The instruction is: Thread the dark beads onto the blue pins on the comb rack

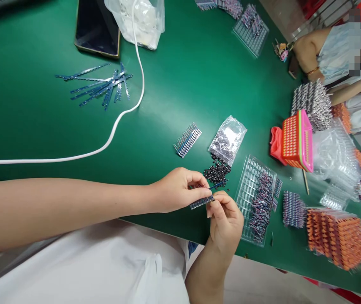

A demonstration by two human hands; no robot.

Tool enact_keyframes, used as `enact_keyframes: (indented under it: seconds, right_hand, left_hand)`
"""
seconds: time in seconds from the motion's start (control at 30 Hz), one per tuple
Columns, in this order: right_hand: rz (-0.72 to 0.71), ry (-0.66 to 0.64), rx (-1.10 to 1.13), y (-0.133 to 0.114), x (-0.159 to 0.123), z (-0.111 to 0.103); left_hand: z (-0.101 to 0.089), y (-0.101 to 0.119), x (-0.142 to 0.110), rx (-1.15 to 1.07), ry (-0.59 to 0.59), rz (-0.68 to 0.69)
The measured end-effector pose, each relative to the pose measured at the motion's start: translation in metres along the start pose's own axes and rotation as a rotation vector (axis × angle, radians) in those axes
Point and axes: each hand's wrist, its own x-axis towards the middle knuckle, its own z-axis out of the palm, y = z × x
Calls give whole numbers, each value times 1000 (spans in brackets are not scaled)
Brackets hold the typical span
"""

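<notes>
My left hand (177, 190) is closed on a short strip of small dark circuit boards (202, 202), pinching it between thumb and fingers. A thin blue strip (217, 184) sticks out past its fingertips. At the right end of the board strip, the thumb and forefinger of my right hand (226, 217) are pressed together; anything between them is too small to make out. Just beyond the hands lies a loose heap of small black parts (217, 172). Above the heap is a clear plastic bag (227, 139) with more black parts. Another board strip with wire leads (187, 140) rests on the green table.
A clear tray (245, 202) of small wired parts stands right of my hands. Farther right are stacked orange parts (335, 236) and an orange basket (291, 141). A white cable (113, 131) crosses the table near blue strips (104, 86) and a phone (98, 29). Another person (335, 55) sits at upper right.
</notes>
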Motion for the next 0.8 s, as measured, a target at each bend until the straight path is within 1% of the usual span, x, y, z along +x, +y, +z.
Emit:
enact_keyframes:
  seconds: [0.23,0.63,0.8]
  right_hand:
    - [59,-94,86,1,1,-4]
    - [81,-131,148,2,3,-5]
    - [94,-137,119,1,4,-5]
  left_hand:
    - [0,-1,-2,65,-21,18]
    - [4,-7,-5,105,-24,41]
    - [4,-6,-5,105,-30,52]
